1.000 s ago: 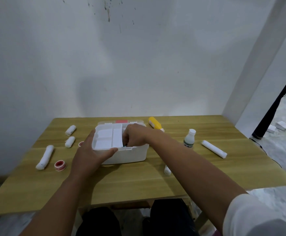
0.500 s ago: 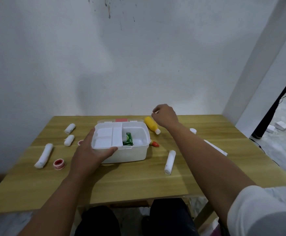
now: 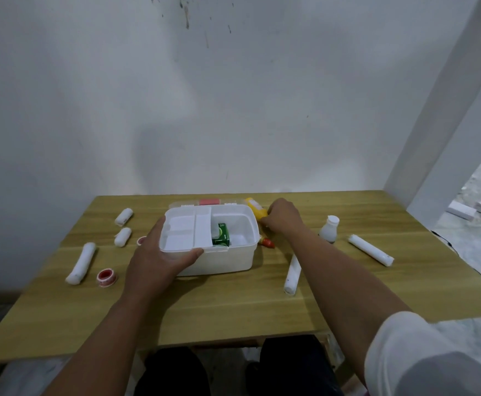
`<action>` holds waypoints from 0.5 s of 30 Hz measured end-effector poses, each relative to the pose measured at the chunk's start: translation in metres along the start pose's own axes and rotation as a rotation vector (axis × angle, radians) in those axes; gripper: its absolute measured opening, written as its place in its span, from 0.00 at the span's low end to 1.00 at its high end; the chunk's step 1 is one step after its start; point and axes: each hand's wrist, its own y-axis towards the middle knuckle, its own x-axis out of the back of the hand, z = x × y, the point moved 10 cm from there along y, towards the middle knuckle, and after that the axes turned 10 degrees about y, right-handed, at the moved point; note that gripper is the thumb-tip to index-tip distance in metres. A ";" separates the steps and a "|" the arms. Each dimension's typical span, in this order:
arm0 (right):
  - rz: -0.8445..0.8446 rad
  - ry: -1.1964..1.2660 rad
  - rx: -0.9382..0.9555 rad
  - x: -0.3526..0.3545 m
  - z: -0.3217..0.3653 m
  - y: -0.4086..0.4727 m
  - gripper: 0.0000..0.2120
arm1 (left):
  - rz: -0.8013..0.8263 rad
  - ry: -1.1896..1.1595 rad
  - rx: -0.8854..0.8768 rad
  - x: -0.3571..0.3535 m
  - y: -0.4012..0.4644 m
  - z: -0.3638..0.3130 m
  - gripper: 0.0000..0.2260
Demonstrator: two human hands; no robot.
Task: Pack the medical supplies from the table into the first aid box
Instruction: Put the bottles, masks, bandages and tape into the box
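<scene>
Nearest me, a white roll [image 3: 292, 274] lies on the wooden table [image 3: 233, 304], with a small red tape ring [image 3: 107, 276] off to the left. The left hand [image 3: 159, 257] is clamped on the near-left corner of the open first aid box [image 3: 219, 260], thumb hooked over the rim. A green packet [image 3: 221, 238] sits in its right compartment. Just behind the box's right end, the right hand [image 3: 280, 217] is curled around the yellow bottle [image 3: 255, 208]. More rolls lie on both sides, and a white bottle [image 3: 329, 228] stands right.
</scene>
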 end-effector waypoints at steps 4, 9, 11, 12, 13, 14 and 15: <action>-0.120 0.142 0.002 0.035 0.006 0.008 0.10 | 0.009 0.003 0.008 0.000 -0.001 0.001 0.55; -0.188 0.224 0.143 0.095 0.063 0.004 0.16 | -0.015 0.015 0.013 0.001 -0.001 -0.001 0.50; -0.190 0.242 0.217 0.115 0.093 -0.003 0.17 | -0.014 0.011 0.014 0.001 0.000 0.000 0.51; -0.181 0.238 0.252 0.123 0.108 -0.007 0.17 | -0.011 0.008 0.016 0.001 0.000 0.001 0.51; -0.165 0.230 0.286 0.127 0.122 -0.012 0.17 | -0.007 0.006 0.017 0.001 -0.001 0.002 0.51; -0.141 0.218 0.314 0.129 0.136 -0.017 0.16 | -0.007 0.007 0.015 0.001 -0.001 0.002 0.51; -0.114 0.205 0.337 0.129 0.147 -0.021 0.16 | -0.008 0.009 0.010 0.002 -0.001 0.002 0.50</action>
